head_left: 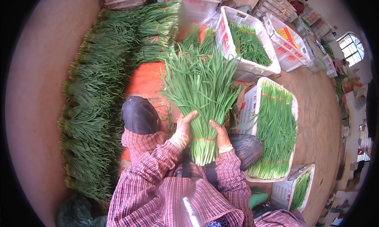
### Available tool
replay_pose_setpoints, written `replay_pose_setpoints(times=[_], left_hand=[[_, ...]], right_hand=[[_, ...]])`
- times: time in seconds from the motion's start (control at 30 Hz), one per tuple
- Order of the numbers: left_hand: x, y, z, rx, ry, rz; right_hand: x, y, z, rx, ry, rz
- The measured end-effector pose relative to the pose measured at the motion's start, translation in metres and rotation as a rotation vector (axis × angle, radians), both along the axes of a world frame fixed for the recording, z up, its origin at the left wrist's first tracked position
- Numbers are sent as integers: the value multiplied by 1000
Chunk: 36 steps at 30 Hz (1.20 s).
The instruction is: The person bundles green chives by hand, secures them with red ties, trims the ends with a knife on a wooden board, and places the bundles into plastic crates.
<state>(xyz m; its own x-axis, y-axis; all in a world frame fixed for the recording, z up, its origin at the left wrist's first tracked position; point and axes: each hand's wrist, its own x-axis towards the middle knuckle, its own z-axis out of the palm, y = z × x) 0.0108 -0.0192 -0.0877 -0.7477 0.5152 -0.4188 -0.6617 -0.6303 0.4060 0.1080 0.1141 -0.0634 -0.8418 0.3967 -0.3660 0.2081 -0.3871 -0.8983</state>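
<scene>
A large bunch of garlic chives [203, 92] stands upright between my knees, its pale cut ends down and its green leaves fanned out on top. Near the base a red band [205, 139] ties it. My left hand [184, 126] grips the left side of the stems, thumb pointing up. From the right side, my right hand [221, 135] presses against the stems, thumb up along them. Both hands sit close to the height of the band or just above it; the fingers behind the stems are hidden.
Tied chive bunches [94, 96] are stacked along the left wall. On my right stand a white crate [294, 142] packed with chives, a smaller crate [282, 187] and another crate [254, 67]. Stacked crates [189, 7] rise at the back. An orange sheet [146, 79] covers the floor ahead.
</scene>
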Motion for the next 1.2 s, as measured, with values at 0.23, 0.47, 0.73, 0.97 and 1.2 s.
replay_pose_setpoints(times=[0.23,0.47,0.73,0.97,1.2], left_hand=[[-2,1,0,-174,-24,53],[1,10,-4,-156,22,119],[2,3,-12,-164,-2,47],[6,8,-13,-174,91,35],[8,9,-24,-242,127,-32]], right_hand=[[-9,24,69,978,3,-170],[-61,-10,46,804,59,59],[-82,5,26,1086,-23,52],[-103,6,68,586,-199,-22],[-114,24,49,813,-118,-78]])
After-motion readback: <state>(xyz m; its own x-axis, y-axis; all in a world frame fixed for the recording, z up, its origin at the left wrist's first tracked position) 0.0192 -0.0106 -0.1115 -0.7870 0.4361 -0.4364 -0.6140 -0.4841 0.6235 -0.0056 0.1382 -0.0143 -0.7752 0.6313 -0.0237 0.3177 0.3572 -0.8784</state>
